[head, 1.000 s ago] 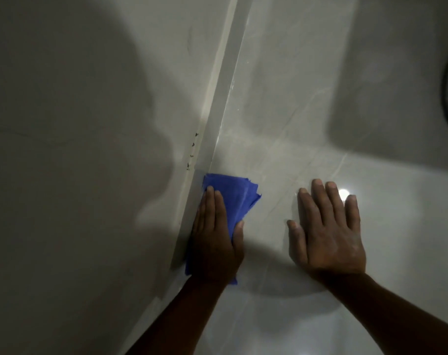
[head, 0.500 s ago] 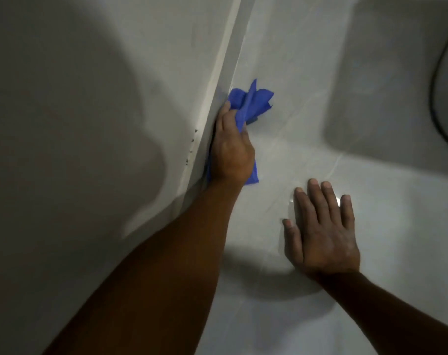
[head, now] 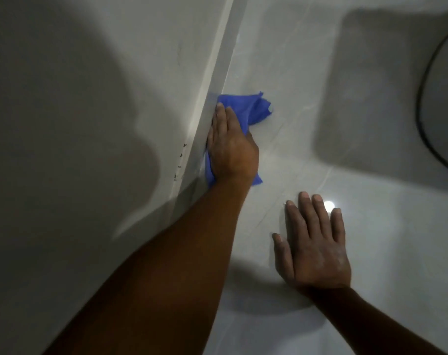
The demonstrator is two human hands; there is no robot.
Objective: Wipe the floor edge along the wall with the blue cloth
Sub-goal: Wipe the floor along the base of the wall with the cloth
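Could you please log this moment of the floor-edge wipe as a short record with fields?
scene: pale glossy floor meeting a wall with a skirting strip
cloth: blue cloth, crumpled, on the floor against the skirting
left hand: left hand pressed flat on the cloth beside the skirting
right hand: right hand flat on the floor, fingers spread, empty
other: dark curved cable at right; small dark marks on the wall
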